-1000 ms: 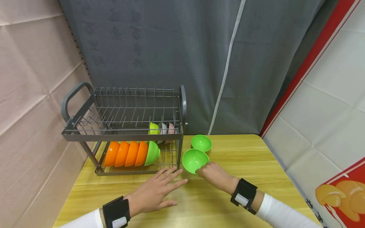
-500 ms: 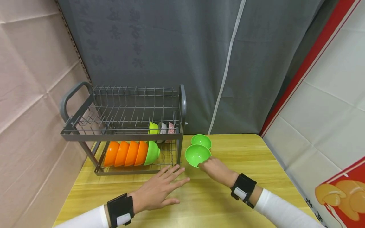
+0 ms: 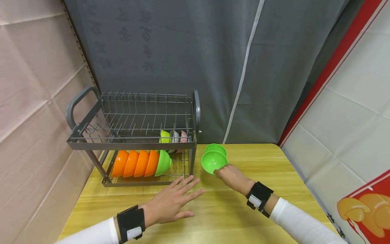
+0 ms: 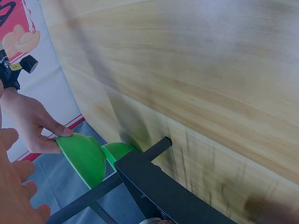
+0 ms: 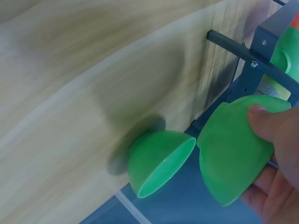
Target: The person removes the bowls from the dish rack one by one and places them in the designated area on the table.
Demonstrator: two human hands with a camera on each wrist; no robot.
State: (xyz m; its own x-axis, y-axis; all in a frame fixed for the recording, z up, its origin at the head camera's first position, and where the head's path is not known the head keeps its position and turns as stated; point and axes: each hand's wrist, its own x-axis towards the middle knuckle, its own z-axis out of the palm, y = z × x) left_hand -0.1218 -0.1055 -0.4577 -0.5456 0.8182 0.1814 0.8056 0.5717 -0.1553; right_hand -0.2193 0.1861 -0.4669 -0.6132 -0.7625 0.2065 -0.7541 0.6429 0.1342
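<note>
My right hand (image 3: 233,178) pinches the near rim of a green bowl (image 3: 212,162), thumb on one side and fingers on the other. The right wrist view has this bowl (image 5: 233,149) raised off the table. Behind it a second green bowl (image 3: 216,148) stands upright on the table, its near side partly covered by the held one in the head view. My left hand (image 3: 171,204) is spread palm down in front of the rack, fingers straight, holding nothing. In the left wrist view its fingers (image 4: 21,170) show at the edge.
A two-tier dish rack (image 3: 134,146) stands on the left of the wooden table (image 3: 262,162). Several orange bowls (image 3: 131,164) and a green bowl (image 3: 164,164) lean in its lower tier. Further back are small cups or bowls (image 3: 165,136). A grey curtain (image 3: 170,51) hangs behind.
My right hand has carried the held green bowl away from me and slightly right, so it now overlaps the second bowl in view. My left hand has shifted slightly right.
</note>
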